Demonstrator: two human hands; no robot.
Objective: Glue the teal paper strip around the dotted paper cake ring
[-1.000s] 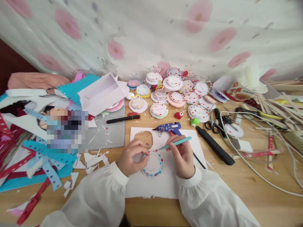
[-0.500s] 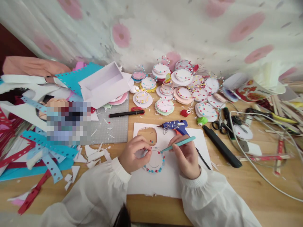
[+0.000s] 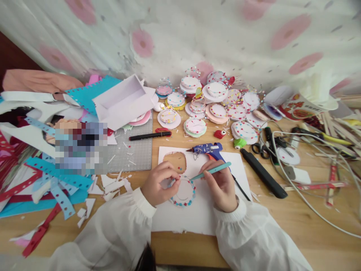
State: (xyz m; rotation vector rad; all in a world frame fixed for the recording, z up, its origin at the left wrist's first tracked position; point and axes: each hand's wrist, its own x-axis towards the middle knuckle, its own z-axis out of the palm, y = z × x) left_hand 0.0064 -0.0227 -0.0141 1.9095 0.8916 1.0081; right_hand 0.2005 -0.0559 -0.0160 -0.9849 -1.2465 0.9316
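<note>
A thin ring dotted with small red and blue pieces (image 3: pixel 194 192) lies over the white sheet (image 3: pixel 169 222) in front of me. The thumb and forefinger of my left hand (image 3: pixel 160 184) pinch together at the upper left of this ring, hiding part of it. From the right, my right hand (image 3: pixel 221 186) grips slim teal tweezers (image 3: pixel 216 170), whose tips touch or hover by the ring's upper right edge. A blue hot glue gun (image 3: pixel 208 149) rests on the sheet just beyond my right hand. Left of the glue gun, a rounded hole (image 3: pixel 176 161) is cut through the sheet.
Several round decorated paper pieces (image 3: pixel 195 127) crowd the back. On the left are a black marker (image 3: pixel 149 136), a grey cutting mat (image 3: pixel 141 154), a white box (image 3: pixel 121 101) and punched paper strips (image 3: pixel 56 175). A black bar (image 3: pixel 263 173), scissors (image 3: pixel 261 150) and white cable (image 3: pixel 307 207) occupy the right.
The view has shifted very slightly. Both hands keep nearly the same pose, with the tweezer tips staying at the ring's upper right edge.
</note>
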